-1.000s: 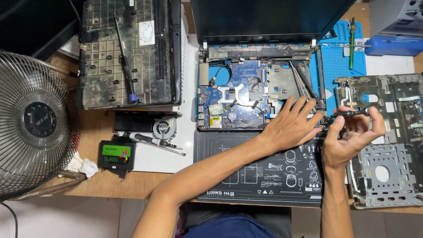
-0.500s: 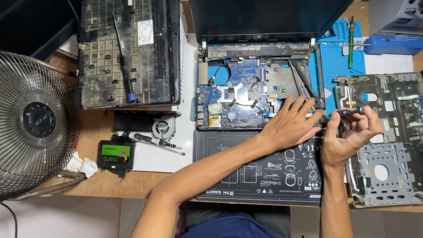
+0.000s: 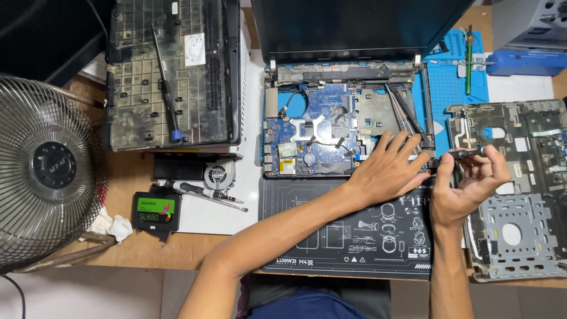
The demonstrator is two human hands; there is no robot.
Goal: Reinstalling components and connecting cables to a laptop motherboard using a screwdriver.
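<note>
On the cluttered wooden workbench (image 3: pixel 147 251), my left hand (image 3: pixel 387 168) presses flat, fingers spread, on the opened laptop chassis (image 3: pixel 348 127); my right hand (image 3: pixel 466 183) pinches a screwdriver (image 3: pixel 469 152).

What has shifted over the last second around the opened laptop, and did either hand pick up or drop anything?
Hardly anything. The right hand has closed in slightly towards the corner of the opened laptop, keeping its grip on a small dark tool. The left hand still rests flat on the laptop's front right edge. Nothing was picked up or let go; the fan, screwdriver and grey frame have not moved.
</note>
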